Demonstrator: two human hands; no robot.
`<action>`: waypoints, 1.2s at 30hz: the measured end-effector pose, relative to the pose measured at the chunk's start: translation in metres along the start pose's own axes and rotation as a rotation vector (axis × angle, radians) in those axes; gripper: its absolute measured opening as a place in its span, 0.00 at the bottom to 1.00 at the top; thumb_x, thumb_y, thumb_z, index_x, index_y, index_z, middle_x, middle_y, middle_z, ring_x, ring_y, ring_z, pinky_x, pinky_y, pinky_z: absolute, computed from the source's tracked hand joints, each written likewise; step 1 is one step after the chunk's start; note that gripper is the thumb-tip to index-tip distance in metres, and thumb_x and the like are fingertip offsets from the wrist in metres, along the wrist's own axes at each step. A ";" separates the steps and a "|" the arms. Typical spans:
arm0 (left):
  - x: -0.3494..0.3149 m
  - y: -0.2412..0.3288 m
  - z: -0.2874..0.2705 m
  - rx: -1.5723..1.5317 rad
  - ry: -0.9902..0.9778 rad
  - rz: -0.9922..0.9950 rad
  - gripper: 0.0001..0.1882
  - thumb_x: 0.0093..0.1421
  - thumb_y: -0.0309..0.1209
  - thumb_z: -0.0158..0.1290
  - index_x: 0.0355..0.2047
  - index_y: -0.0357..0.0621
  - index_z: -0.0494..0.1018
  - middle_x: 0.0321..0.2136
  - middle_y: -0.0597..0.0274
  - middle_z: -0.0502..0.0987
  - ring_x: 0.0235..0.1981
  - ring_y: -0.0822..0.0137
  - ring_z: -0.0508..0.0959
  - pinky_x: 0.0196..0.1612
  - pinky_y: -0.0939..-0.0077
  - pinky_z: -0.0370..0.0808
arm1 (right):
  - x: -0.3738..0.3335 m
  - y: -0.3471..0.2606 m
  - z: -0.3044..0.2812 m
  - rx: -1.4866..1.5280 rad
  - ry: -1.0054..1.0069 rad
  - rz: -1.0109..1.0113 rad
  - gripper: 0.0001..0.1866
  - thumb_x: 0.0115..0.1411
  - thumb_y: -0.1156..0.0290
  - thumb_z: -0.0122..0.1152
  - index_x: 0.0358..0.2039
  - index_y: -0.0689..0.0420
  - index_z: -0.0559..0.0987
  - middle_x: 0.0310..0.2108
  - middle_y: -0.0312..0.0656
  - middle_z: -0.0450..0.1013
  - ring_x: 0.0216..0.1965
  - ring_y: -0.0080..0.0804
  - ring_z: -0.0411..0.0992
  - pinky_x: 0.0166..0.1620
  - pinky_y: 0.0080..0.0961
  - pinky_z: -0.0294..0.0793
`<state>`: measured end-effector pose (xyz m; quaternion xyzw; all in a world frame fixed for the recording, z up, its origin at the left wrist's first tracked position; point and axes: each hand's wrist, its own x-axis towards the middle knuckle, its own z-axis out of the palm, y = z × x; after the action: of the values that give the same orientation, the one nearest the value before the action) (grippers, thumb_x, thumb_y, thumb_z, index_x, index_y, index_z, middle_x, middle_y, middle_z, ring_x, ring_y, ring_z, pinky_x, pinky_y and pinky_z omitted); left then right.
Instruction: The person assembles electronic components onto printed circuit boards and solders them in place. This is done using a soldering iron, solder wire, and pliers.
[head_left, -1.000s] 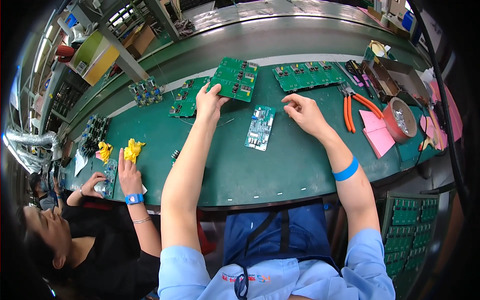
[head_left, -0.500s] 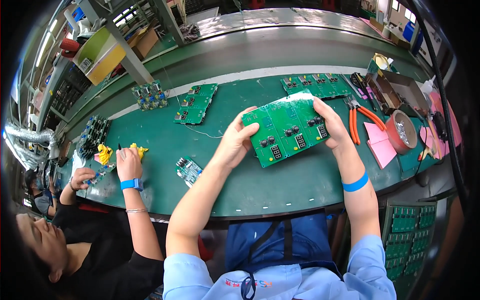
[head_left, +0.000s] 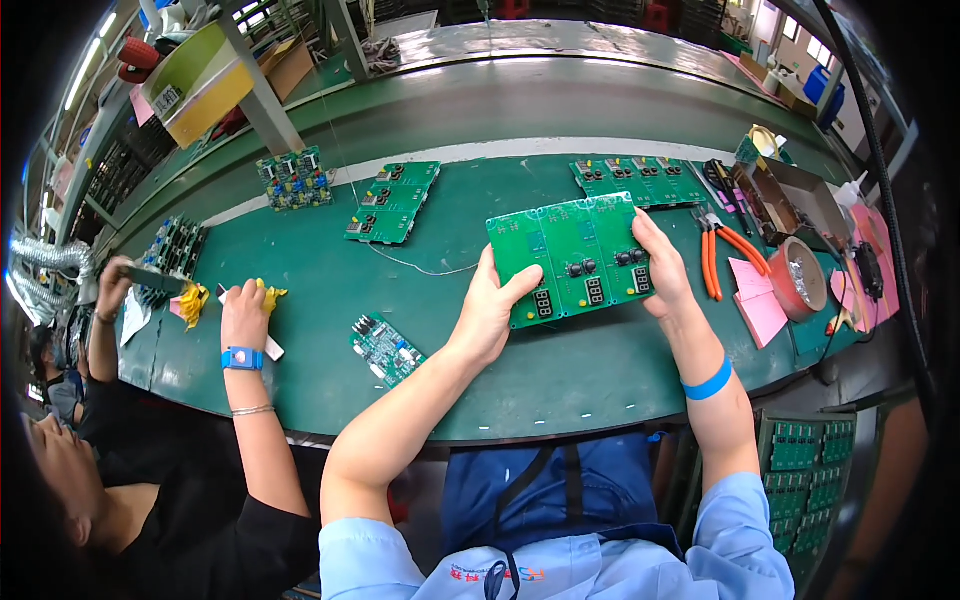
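Between my two hands, a green circuit board panel (head_left: 570,235) is held up over the bench. It has three sections, each with a small digit display, and black buttons show along it. My left hand (head_left: 492,305) grips the left edge, its thumb lying over the front near the lower left buttons. At the right edge my right hand (head_left: 656,262) is closed on the board, thumb on the front. Both hands' other fingers are partly hidden behind the panel. A smaller populated board (head_left: 386,350) lies by my left forearm.
Similar panels lie farther back, one (head_left: 394,203) at left and one (head_left: 636,181) at right. Orange-handled pliers (head_left: 728,250), pink paper (head_left: 758,300) and a round tub (head_left: 797,278) sit at right. A co-worker's hand (head_left: 245,318) works at left near yellow cloth (head_left: 192,304).
The panel has turned to lie more level and shifted slightly left in my hands. The co-worker's left hand has lifted a board away toward the stack at far left.
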<state>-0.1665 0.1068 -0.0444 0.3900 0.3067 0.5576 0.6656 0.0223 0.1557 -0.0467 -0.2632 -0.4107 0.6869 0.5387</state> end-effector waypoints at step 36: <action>0.008 0.002 -0.014 -0.178 0.152 -0.167 0.15 0.52 0.31 0.41 0.41 0.42 0.60 0.35 0.61 0.68 0.33 0.70 0.71 0.34 0.73 0.72 | -0.004 -0.003 0.002 0.197 -0.203 0.096 0.16 0.56 0.64 0.37 0.41 0.59 0.64 0.39 0.38 0.65 0.39 0.25 0.64 0.43 0.22 0.62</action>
<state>-0.1780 0.1174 -0.0492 0.2589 0.3370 0.5532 0.7165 0.0238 0.1515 -0.0438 -0.1574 -0.3807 0.7720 0.4841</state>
